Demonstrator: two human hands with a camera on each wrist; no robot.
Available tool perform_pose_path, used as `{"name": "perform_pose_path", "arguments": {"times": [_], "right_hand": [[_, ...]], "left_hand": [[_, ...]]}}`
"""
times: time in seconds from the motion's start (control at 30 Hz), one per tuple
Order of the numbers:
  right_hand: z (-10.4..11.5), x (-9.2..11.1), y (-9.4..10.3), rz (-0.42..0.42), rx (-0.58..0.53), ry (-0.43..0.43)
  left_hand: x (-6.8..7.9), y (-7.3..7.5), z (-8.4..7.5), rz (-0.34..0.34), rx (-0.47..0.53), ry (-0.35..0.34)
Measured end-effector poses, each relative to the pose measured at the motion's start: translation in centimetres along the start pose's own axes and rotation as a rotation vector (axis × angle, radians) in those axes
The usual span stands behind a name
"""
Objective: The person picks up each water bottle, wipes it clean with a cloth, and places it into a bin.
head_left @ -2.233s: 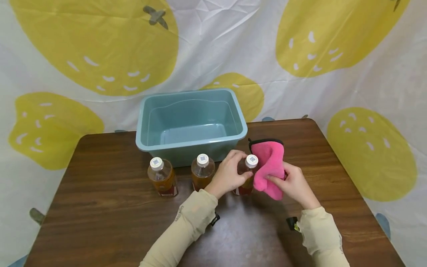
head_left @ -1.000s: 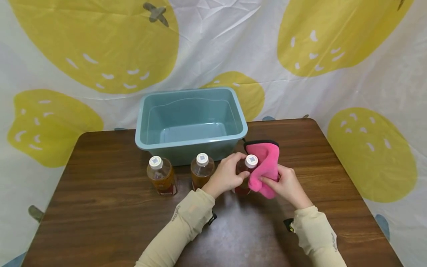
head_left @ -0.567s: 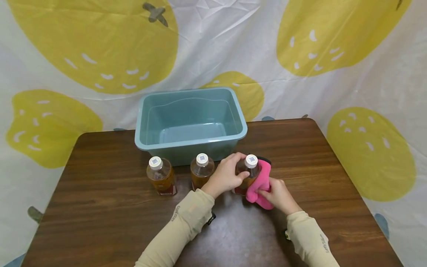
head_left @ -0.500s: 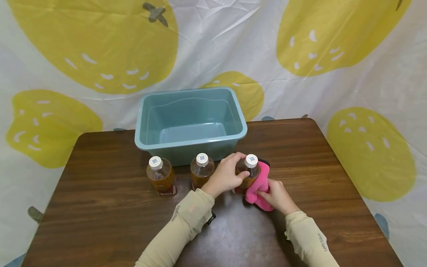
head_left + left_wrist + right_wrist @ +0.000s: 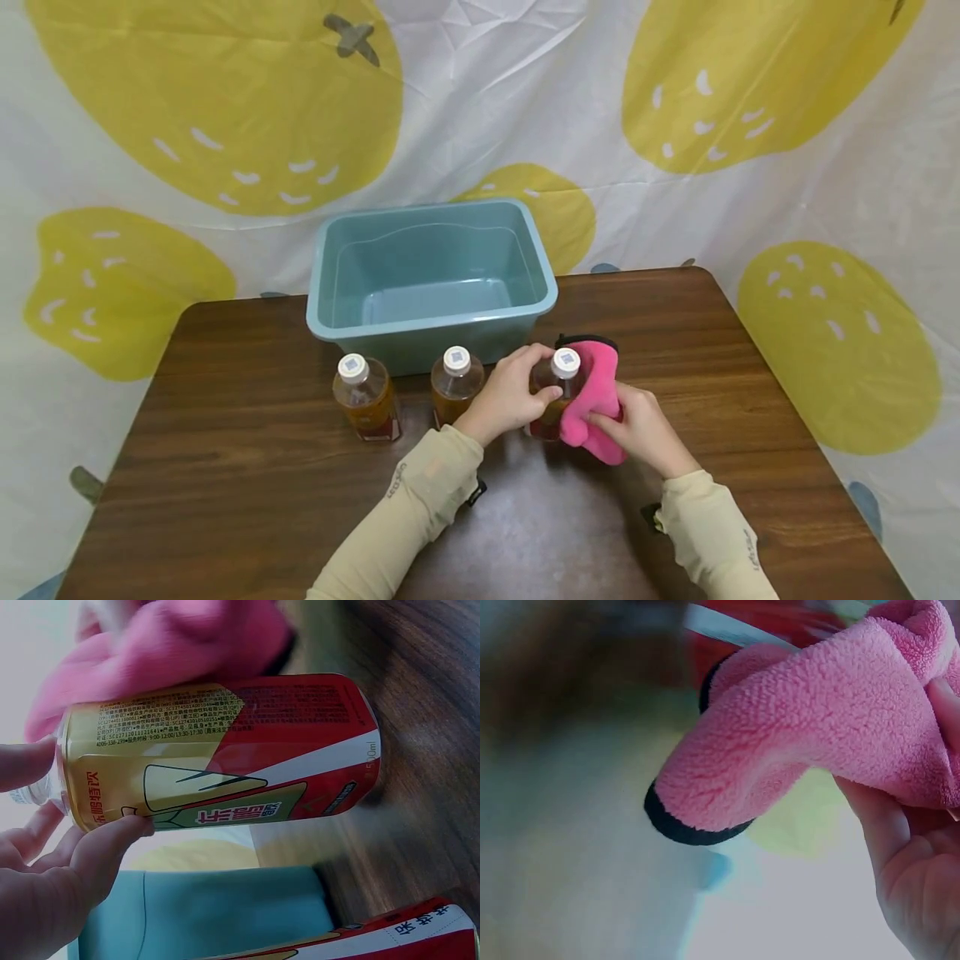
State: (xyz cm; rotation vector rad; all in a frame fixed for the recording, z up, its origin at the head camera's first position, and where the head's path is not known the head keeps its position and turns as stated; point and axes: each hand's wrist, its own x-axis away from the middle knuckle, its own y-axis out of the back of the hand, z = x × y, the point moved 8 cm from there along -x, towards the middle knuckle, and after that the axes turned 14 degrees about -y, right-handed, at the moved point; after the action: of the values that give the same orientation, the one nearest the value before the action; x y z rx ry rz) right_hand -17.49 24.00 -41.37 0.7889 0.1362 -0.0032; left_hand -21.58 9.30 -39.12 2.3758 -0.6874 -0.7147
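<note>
Has moved the cloth [image 5: 600, 375], pinched in the right hand [image 5: 643, 425], farther back and outward than half a second ago; likely mid-rub along the rightmost bottle [image 5: 544, 425]. Keeps that bottle upright on the table [image 5: 262, 533], gripped by the shoulder in the left hand [image 5: 506, 396], before the tub [image 5: 405, 350]. Seems to touch cloth to bottle, though blurred. Shows fluffy pink pile with black edging [image 5: 697, 832]; clear, smooth plastic, white cap [image 5: 566, 362], glossy red-and-gold label [image 5: 300, 750].

the gold-and-red bottle [image 5: 225, 750] reads 东鹏特饮, with 500ml printed near its base.
</note>
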Motion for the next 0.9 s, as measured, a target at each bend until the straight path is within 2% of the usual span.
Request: {"name": "perform_pose_path", "arguments": {"times": [0.2, 0.3, 0.5, 0.67, 0.9], "right_hand": [[3.1, -0.7, 2.1, -0.039, 0.023, 0.106], [3.3, -0.9, 2.2, -0.034, 0.018, 0.096], [1.7, -0.6, 1.6, -0.052, 0.007, -0.005], [0.0, -0.1, 0.2, -0.063, -0.004, -0.057], [-3.6, 0.1, -3.3, 0.021, 0.018, -0.155]], "left_hand": [[0.0, 0.0, 0.0, -0.003, 0.007, -0.021], [0.0, -0.1, 0.0, 0.001, 0.018, -0.021], [-0.1, -0.1, 0.1, 0.0, 0.004, -0.013], [0.1, -0.1, 0.0, -0.01, -0.007, -0.01], [0.1, -0.3, -0.1, -0.03, -0.013, -0.031]]}}
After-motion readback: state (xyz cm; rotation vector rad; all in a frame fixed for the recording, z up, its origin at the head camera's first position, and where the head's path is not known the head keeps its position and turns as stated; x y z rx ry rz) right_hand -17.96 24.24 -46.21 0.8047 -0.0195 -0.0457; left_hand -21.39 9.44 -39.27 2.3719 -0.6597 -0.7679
